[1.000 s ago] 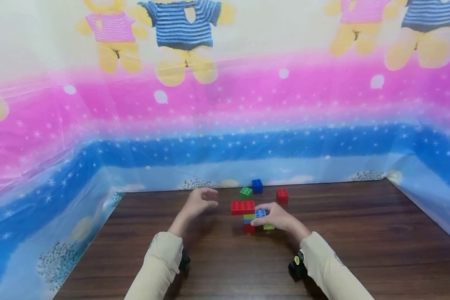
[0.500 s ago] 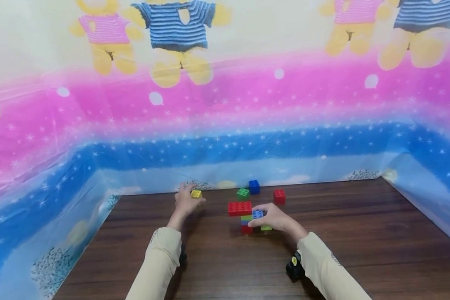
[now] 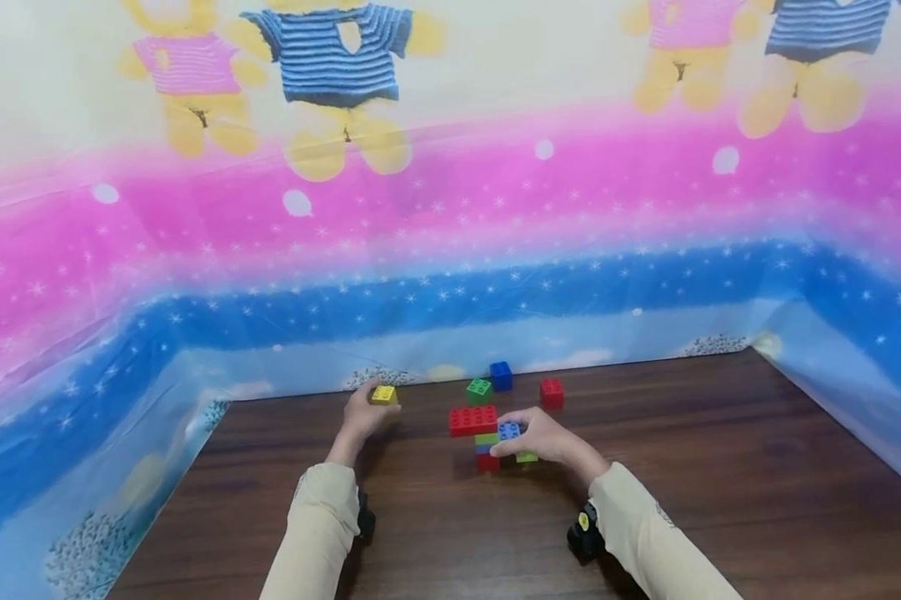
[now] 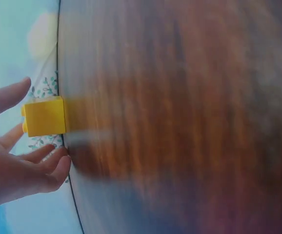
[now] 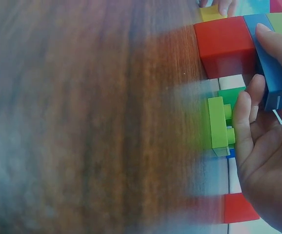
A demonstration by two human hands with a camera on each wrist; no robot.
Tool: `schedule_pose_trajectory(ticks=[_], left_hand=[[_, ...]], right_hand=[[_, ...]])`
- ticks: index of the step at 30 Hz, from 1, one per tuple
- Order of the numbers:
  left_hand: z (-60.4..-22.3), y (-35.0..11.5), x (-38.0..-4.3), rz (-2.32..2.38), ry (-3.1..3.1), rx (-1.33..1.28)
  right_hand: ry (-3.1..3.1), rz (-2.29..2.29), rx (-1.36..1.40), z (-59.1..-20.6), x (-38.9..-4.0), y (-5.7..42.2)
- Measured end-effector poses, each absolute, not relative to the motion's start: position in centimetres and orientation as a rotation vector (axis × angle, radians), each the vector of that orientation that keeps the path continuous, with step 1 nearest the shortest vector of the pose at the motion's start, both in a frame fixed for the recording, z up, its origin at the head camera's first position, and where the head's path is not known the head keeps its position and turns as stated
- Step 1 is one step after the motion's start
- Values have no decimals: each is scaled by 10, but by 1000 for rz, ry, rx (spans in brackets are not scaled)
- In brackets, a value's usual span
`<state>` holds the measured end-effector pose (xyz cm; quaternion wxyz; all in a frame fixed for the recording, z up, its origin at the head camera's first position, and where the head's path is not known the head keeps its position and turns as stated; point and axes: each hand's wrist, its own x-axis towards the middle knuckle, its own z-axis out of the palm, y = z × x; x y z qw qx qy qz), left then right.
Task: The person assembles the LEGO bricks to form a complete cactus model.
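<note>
One yellow brick [image 3: 384, 395], standing near the far edge of the tabletop [image 3: 435, 533], now shows between the thumb and fingers of the left hand [image 3: 362, 417]; a second earlier that hand largely hides it. The fingers spread loosely about the brick, with gaps visible in the left wrist view, so it appears within grasp but not yet firmly taken. The right hand [image 3: 548, 435] grips the brick stack [image 3: 485, 440], thumb on its blue layer [image 5: 272, 73], apparently steadying it. A long red brick [image 3: 473, 421] tops the stack and overhangs toward the left hand; this projection is judged the likeliest obstruction on that side. The right hand also masks the stack's right end, beside which lies a lime piece [image 3: 527, 457]. Farther back stand a green brick [image 3: 479, 391], a dark blue brick [image 3: 501, 376] and, to the right, a small red brick [image 3: 552, 393], before a printed cloth [image 3: 420, 292].
</note>
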<state>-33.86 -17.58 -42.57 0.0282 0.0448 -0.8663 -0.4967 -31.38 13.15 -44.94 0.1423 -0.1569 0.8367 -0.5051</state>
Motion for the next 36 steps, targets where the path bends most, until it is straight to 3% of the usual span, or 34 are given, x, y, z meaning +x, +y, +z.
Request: schedule_pose_trajectory(ticks=[36], left_hand=[[-426,-180,-336,-1238,-2881,78]], right_hand=[[2440,-1445,-443,-448,-313,130]])
